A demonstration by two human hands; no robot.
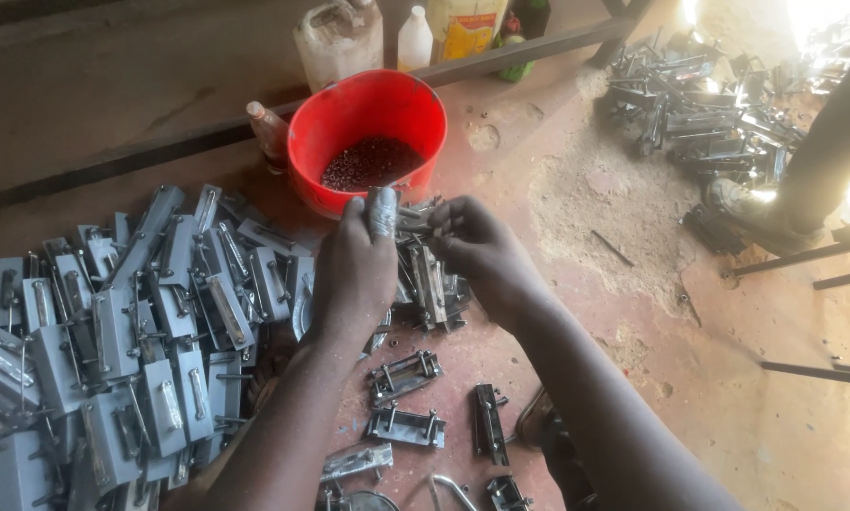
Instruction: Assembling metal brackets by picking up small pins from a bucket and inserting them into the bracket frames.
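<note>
My left hand (354, 270) and my right hand (481, 251) meet in front of a red bucket (415, 104). Between them they hold a grey metal latch piece (408, 218); the left thumb, wrapped in grey tape, presses on its top. Just under the hands lies a small heap of similar metal latch parts (434, 289). The bucket holds a layer of small dark bits (370, 163). How the fingers grip the piece is partly hidden.
A large pile of grey metal latches (113, 350) covers the floor at left. Loose latches (404, 374) lie near my arms. Plastic bottles and a jug (340, 38) stand behind the bucket. Another metal pile (709, 104) and a person's leg (822, 161) are at right.
</note>
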